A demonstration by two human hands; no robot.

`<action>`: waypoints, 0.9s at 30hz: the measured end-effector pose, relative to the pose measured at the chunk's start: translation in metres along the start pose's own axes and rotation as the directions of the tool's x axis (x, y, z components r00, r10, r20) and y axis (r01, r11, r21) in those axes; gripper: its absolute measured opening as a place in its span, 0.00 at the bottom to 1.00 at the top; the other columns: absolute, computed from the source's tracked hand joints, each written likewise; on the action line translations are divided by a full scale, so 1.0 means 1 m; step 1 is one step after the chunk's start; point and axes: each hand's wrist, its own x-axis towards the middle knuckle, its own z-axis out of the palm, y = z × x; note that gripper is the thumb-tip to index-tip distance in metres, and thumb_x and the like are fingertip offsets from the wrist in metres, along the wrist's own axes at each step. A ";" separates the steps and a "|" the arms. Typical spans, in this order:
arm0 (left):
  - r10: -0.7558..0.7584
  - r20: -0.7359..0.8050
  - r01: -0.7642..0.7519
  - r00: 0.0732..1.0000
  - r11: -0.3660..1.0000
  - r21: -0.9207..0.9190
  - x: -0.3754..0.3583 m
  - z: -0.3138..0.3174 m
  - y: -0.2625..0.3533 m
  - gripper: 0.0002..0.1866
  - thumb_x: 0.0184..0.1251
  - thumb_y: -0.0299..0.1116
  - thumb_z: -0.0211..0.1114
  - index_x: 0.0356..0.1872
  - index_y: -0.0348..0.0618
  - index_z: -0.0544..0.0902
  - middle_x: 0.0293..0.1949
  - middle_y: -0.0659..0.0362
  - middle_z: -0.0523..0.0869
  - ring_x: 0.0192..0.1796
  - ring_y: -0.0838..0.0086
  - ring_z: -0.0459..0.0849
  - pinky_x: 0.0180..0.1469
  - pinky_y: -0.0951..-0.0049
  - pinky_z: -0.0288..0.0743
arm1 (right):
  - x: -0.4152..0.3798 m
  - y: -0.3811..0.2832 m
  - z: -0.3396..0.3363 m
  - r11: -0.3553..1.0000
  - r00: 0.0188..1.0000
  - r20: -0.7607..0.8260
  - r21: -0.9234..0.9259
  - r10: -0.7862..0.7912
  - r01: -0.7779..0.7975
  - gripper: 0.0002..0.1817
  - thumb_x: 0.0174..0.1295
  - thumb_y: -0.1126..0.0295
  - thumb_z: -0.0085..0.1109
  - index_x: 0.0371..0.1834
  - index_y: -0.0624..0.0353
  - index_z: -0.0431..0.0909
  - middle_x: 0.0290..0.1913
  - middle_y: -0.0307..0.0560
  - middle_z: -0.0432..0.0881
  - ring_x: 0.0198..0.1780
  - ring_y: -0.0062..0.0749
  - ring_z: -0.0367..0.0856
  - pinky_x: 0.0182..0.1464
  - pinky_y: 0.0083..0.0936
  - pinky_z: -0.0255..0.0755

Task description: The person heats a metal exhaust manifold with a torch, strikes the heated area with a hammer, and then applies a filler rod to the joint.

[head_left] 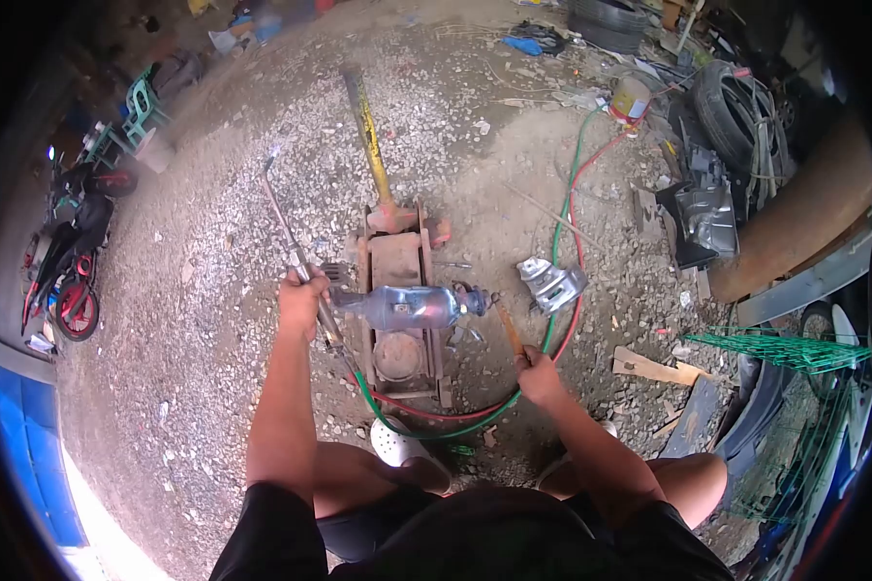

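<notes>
My left hand [302,298] is wrapped round a gas cutting torch [286,228], whose bent tip points up and away to the left. Green and red hoses [426,412] run from its lower end. My right hand [541,376] grips a tool by its wooden handle [510,329]; I cannot make out the head, at the right end of a metal catalytic converter [412,306]. That converter lies crosswise on a rusty floor jack [395,257] with a yellow handle [370,136]. A silvery metal housing [550,283] rests on the ground to the right, beside the hoses.
Gravel and dirt [213,232] surround the jack. Tires [731,111], a metal part [707,208] and a large rusty pipe [804,213] stand at the right, with green wire mesh [785,351]. A motorcycle [73,237] and green chair [143,102] are at left.
</notes>
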 end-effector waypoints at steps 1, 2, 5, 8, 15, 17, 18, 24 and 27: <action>0.005 0.001 -0.005 1.000 1.000 -0.002 0.001 0.003 0.002 0.13 0.67 0.15 0.70 0.47 0.42 0.81 0.38 0.57 0.88 0.30 0.73 0.84 0.35 0.68 0.81 | -0.007 0.010 0.009 1.000 1.000 -0.024 0.016 -0.012 0.012 0.18 0.81 0.63 0.57 0.62 0.66 0.84 0.45 0.71 0.90 0.52 0.70 0.90 0.55 0.51 0.80; 0.024 0.037 -0.022 0.999 0.999 -0.044 -0.001 0.010 0.003 0.13 0.67 0.15 0.70 0.47 0.42 0.81 0.38 0.57 0.88 0.30 0.73 0.84 0.35 0.68 0.81 | -0.016 0.023 0.019 0.999 0.999 -0.046 0.033 -0.018 0.019 0.18 0.81 0.63 0.57 0.61 0.66 0.84 0.44 0.69 0.89 0.50 0.68 0.91 0.54 0.50 0.80; 0.054 0.106 -0.040 0.993 0.990 -0.134 -0.012 0.029 0.003 0.13 0.67 0.15 0.70 0.47 0.42 0.81 0.38 0.57 0.88 0.29 0.73 0.84 0.34 0.69 0.81 | -0.047 0.060 0.045 0.980 0.992 0.019 0.155 0.127 -0.129 0.18 0.82 0.62 0.57 0.62 0.66 0.83 0.42 0.66 0.88 0.47 0.63 0.90 0.54 0.48 0.80; 0.057 0.043 -0.053 0.997 0.994 -0.095 -0.018 0.032 0.004 0.13 0.68 0.15 0.69 0.47 0.42 0.80 0.38 0.58 0.88 0.28 0.73 0.83 0.34 0.69 0.81 | -0.061 0.065 0.057 0.973 0.993 -0.044 0.206 0.114 -0.102 0.17 0.83 0.61 0.58 0.61 0.65 0.82 0.41 0.63 0.87 0.45 0.59 0.89 0.53 0.47 0.80; -0.066 -0.153 0.049 0.986 0.993 -0.111 0.015 -0.003 -0.013 0.12 0.68 0.14 0.65 0.46 0.43 0.79 0.34 0.58 0.85 0.26 0.73 0.81 0.29 0.68 0.78 | -0.041 0.020 0.047 0.986 0.991 -0.131 0.160 -0.025 0.046 0.16 0.82 0.62 0.60 0.62 0.64 0.80 0.42 0.67 0.88 0.47 0.65 0.89 0.51 0.47 0.81; -0.079 -0.273 0.054 0.959 0.994 -0.098 0.031 -0.026 -0.036 0.15 0.64 0.12 0.64 0.45 0.46 0.77 0.30 0.60 0.83 0.25 0.74 0.79 0.26 0.68 0.74 | -0.043 -0.005 0.038 0.996 0.991 -0.124 0.061 -0.051 0.059 0.16 0.82 0.63 0.60 0.61 0.63 0.79 0.40 0.70 0.89 0.47 0.72 0.89 0.50 0.54 0.80; -0.121 -0.322 0.097 0.939 0.991 -0.091 0.030 -0.034 -0.038 0.14 0.64 0.13 0.64 0.45 0.44 0.78 0.29 0.59 0.82 0.24 0.73 0.78 0.25 0.68 0.73 | -0.039 -0.009 0.037 0.996 0.991 -0.126 0.062 -0.052 0.060 0.16 0.82 0.63 0.60 0.61 0.63 0.79 0.40 0.70 0.89 0.47 0.72 0.89 0.50 0.54 0.80; -0.285 -0.341 0.244 0.896 0.957 -0.159 0.034 -0.071 -0.053 0.05 0.71 0.18 0.63 0.39 0.40 0.83 0.29 0.58 0.82 0.26 0.71 0.78 0.27 0.66 0.75 | -0.050 -0.021 0.023 0.992 0.989 -0.101 -0.078 -0.111 0.103 0.17 0.81 0.60 0.60 0.63 0.60 0.76 0.38 0.72 0.89 0.45 0.78 0.88 0.47 0.66 0.79; -0.268 -0.416 0.218 0.869 0.962 -0.163 0.036 -0.079 -0.072 0.07 0.70 0.15 0.59 0.36 0.39 0.82 0.27 0.56 0.81 0.26 0.68 0.78 0.28 0.61 0.72 | -0.064 -0.013 0.026 0.977 0.990 -0.054 -0.176 -0.131 0.120 0.18 0.82 0.59 0.58 0.64 0.59 0.75 0.38 0.72 0.89 0.44 0.78 0.88 0.48 0.67 0.80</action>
